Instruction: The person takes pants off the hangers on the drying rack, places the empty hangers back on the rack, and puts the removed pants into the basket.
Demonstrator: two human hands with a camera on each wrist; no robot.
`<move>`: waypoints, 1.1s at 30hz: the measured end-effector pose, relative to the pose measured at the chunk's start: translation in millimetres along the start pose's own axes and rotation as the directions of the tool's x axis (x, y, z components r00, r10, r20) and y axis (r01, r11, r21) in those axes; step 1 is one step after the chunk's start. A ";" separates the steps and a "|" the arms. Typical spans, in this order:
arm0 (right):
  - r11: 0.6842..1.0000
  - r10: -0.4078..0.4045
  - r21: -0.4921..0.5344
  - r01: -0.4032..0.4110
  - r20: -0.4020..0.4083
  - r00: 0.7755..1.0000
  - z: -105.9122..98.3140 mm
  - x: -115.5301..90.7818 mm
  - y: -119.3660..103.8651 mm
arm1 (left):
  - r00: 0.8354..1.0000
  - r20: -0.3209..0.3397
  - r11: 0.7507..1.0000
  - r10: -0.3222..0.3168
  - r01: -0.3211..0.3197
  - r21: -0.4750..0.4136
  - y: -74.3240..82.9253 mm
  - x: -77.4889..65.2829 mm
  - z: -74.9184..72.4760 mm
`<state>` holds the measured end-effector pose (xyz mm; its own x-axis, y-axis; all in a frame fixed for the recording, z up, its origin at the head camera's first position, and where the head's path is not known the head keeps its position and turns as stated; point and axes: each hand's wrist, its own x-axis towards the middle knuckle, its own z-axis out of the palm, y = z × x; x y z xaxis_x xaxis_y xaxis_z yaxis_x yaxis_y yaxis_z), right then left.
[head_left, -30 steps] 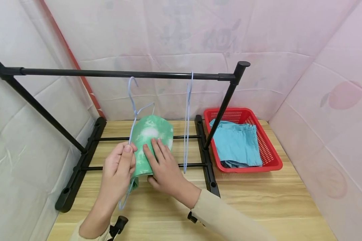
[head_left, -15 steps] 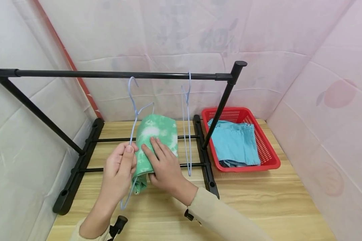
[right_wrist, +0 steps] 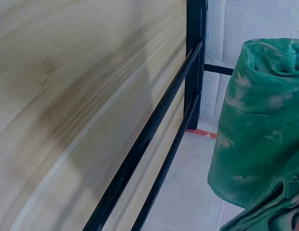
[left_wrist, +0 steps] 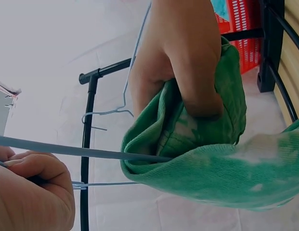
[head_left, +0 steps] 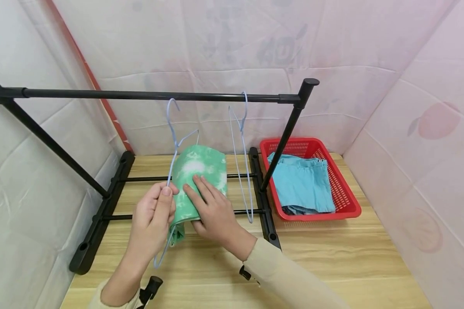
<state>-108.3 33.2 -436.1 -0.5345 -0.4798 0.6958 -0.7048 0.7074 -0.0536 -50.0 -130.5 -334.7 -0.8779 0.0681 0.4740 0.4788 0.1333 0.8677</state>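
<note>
My left hand (head_left: 151,219) pinches one side of a light-blue wire clothes hanger (head_left: 175,144) between thumb and fingers, its hook pointing up just below the rack's top bar. A green-and-white tie-dye garment (head_left: 199,165), folded over, lies across the hanger's lower wire. The right hand (head_left: 212,210) holds this garment from the right, fingers spread on its outer face and thumb underneath. In the left wrist view the wire (left_wrist: 101,152) runs into the fold of the cloth (left_wrist: 221,168). Layered, rolled edges of the garment (right_wrist: 255,134) show in the right wrist view.
A black rack with a top bar (head_left: 139,94) stands around the work. Another blue hanger (head_left: 241,128) hangs bare near its right end. Right of the rack, a red basket (head_left: 313,217) holds folded blue clothing (head_left: 301,182). Pale sheeting (head_left: 232,43) encloses the wooden table (head_left: 332,257).
The green garment has shifted slightly right, away from the left hand. The bare hanger on the bar has swivelled, showing more of its width. Both hands keep nearly the same places.
</note>
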 end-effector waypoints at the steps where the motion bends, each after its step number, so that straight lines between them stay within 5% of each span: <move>1: 1.000 -0.007 -0.004 0.007 -0.002 1.000 0.0 -0.3 0.5 | 1.000 -0.001 1.000 -0.003 0.003 0.001 -0.2 0.0 -0.3; 17: 0.991 -0.093 -0.100 0.092 0.001 0.996 -1.6 2.5 4.6 | 1.000 -0.004 0.999 0.017 -0.017 0.044 -4.3 0.1 -6.1; 24: 0.990 -0.095 -0.097 0.099 0.050 0.994 -7.8 7.7 7.1 | 1.000 -0.006 0.994 0.004 -0.003 0.107 -5.3 1.0 -10.9; 33: 0.990 -0.115 -0.085 0.117 0.020 0.993 -11.9 13.3 13.7 | 0.999 -0.017 0.993 0.046 -0.043 0.110 -6.4 1.0 -10.3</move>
<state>-119.6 42.7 -419.0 -0.4589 -0.5684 0.6829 -0.7199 0.6883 0.0892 -54.0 -141.5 -338.2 -0.8549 0.0571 0.5156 0.5132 0.2377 0.8247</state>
